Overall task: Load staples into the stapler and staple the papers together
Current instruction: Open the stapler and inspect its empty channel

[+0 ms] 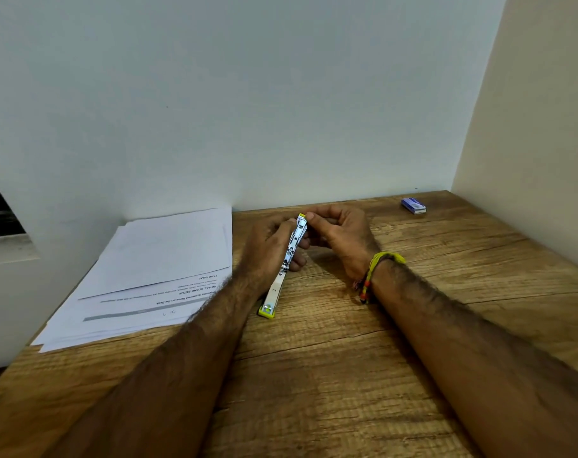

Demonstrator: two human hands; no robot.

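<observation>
A yellow and silver stapler (289, 256) is swung wide open over the middle of the wooden desk (347, 358), its yellow base end resting on the wood near me. My left hand (267, 252) grips its upper metal arm from the left. My right hand (337, 236) pinches the far yellow tip of that arm with thumb and fingers. A stack of white papers (158, 269) with printed text lies at the left of the desk. A small blue staple box (413, 205) sits at the far right corner. I cannot see any staples.
White walls close off the desk at the back and on the right. The desk's left edge runs under the papers. A yellow and beaded band circles my right wrist (376, 269).
</observation>
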